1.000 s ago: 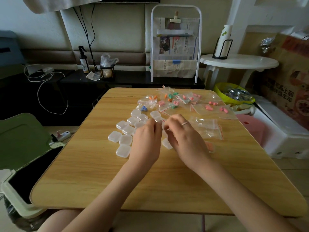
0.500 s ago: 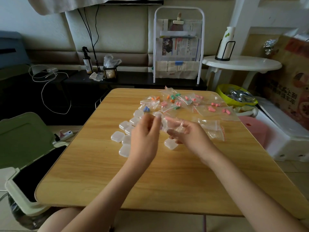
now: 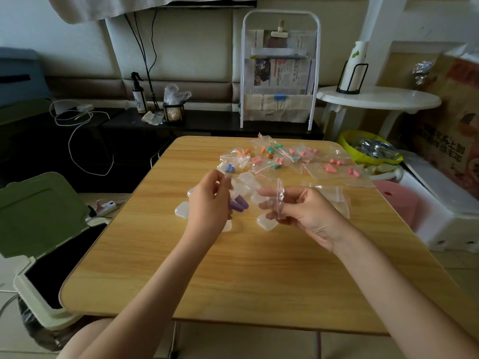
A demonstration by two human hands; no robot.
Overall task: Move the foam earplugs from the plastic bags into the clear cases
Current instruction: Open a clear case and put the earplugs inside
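I see the table (image 3: 259, 268) bare and wide on the near side of my fingers, its edges well off. My right hand (image 3: 305, 213) pinches the limp emptied bag (image 3: 278, 200); my left hand (image 3: 210, 203) curls round two purple earplugs (image 3: 238, 204). I judge the open case (image 3: 267, 222), below my right fingertips, comes next: lower and release gently.

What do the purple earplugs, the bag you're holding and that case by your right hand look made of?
Purple earplugs: matte, likely soft foam, with no shine and rounded bullet tips.
Bag in the right hand: thin clear plastic film, glossy and creased, with a red strip at the mouth.
Case: frosted, translucent, probably rigid plastic, a rounded square holding its shape on the table.
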